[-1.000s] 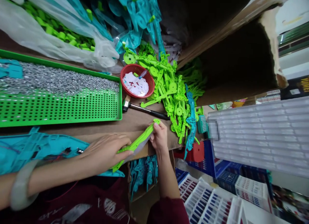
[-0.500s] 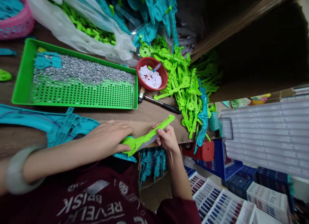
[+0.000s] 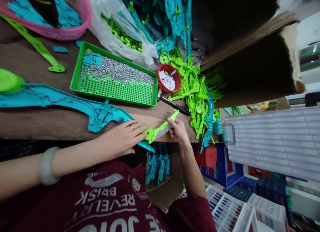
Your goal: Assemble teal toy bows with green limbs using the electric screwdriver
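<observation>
At table's (image 3: 50, 123) front edge, right hand (image 3: 180, 132) pinches green part (image 3: 158, 129); left hand (image 3: 121, 136), fingers slightly spread, touches its rounded end.

Open tabletop (image 3: 152, 111) separates green tray (image 3: 117, 92) from lime part (image 3: 151, 134); the hammer (image 3: 175, 106) bars its right.
</observation>
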`<action>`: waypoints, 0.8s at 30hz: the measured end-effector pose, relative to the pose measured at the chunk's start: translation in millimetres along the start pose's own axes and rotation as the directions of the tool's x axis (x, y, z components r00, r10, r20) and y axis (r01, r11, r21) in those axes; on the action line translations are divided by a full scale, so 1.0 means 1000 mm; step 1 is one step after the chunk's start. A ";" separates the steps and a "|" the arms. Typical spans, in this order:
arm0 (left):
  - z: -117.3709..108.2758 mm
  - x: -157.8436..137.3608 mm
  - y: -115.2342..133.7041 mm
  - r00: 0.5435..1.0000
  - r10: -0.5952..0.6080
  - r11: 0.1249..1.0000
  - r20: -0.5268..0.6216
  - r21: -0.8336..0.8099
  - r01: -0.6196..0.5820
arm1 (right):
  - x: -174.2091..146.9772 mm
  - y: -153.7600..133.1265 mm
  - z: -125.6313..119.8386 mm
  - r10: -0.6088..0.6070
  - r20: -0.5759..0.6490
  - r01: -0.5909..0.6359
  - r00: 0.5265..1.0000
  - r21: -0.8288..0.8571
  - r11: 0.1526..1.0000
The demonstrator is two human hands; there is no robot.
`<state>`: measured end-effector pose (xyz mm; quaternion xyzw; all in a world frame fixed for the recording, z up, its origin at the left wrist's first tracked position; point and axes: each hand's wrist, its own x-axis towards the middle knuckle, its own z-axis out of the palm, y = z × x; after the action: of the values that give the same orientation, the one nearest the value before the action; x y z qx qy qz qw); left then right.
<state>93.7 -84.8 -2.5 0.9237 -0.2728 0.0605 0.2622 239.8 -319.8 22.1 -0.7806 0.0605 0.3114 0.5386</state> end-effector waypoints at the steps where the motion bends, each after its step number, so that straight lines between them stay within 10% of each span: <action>1: 0.005 -0.005 0.001 0.999 0.014 0.999 -0.034 0.046 -0.012 | -0.001 -0.002 0.001 0.008 -0.003 -0.008 1.000 -0.017 1.000; 12: 0.001 0.006 0.002 0.957 0.045 0.998 -0.285 0.053 -0.031 | -0.017 -0.005 0.013 -0.082 -0.118 0.064 0.990 -0.147 0.987; 16: -0.010 0.012 -0.004 0.927 0.077 0.997 -0.368 0.051 -0.063 | -0.039 -0.008 0.008 -0.407 -0.312 0.325 0.858 -0.283 0.902; 18: -0.010 0.012 -0.006 0.924 0.104 0.995 -0.368 0.044 -0.095 | -0.054 -0.008 0.008 -0.723 -0.150 0.555 0.675 -0.543 0.631; 21: -0.005 0.006 -0.007 0.922 0.139 0.990 -0.360 0.044 -0.132 | -0.070 -0.003 0.014 -0.851 0.420 0.712 0.315 -0.698 -0.080; 24: -0.003 -0.002 -0.008 0.929 0.168 0.986 -0.330 0.064 -0.156 | -0.072 0.000 0.023 -0.740 0.646 0.690 0.188 -0.623 -0.369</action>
<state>96.2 -76.5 -3.6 0.8790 -0.2985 0.2424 0.2819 172.1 -316.7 56.4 -0.7684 -0.6149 -0.1545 0.0870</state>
